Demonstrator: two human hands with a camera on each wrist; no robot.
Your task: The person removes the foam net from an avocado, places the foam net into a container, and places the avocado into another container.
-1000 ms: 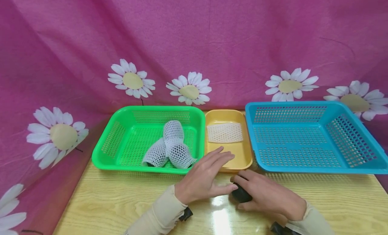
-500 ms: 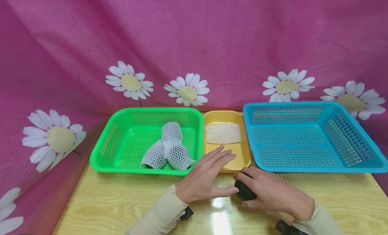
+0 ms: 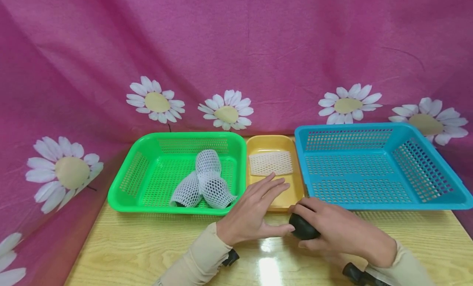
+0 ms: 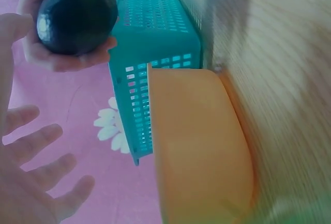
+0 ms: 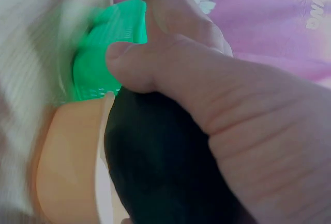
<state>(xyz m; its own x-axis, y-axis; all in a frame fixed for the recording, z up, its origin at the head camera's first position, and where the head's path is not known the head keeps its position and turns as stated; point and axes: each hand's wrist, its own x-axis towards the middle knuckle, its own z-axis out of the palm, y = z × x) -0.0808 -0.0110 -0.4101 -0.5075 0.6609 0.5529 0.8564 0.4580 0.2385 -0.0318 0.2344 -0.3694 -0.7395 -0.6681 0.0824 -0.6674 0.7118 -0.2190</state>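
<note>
My right hand grips a dark, smooth, egg-shaped avocado above the table, in front of the yellow tray. In the right wrist view the thumb lies along the dark avocado. My left hand is held out with spread fingers, partly over the tray's near left corner. Its thumb tip comes up to the avocado; whether it touches is unclear. A flat white foam net sleeve lies in the tray. Several net-wrapped pieces lie in the green basket, with something dark showing in one.
A blue basket stands right of the tray, with nothing seen inside. The green basket stands left of it. Behind all three hangs a pink cloth with daisies. The wooden table reaches toward me in front.
My right hand has moved slightly to the right with the avocado, still gripping it. The left hand stays nearly in place, with its thumb still by the avocado. The view has shifted a little.
</note>
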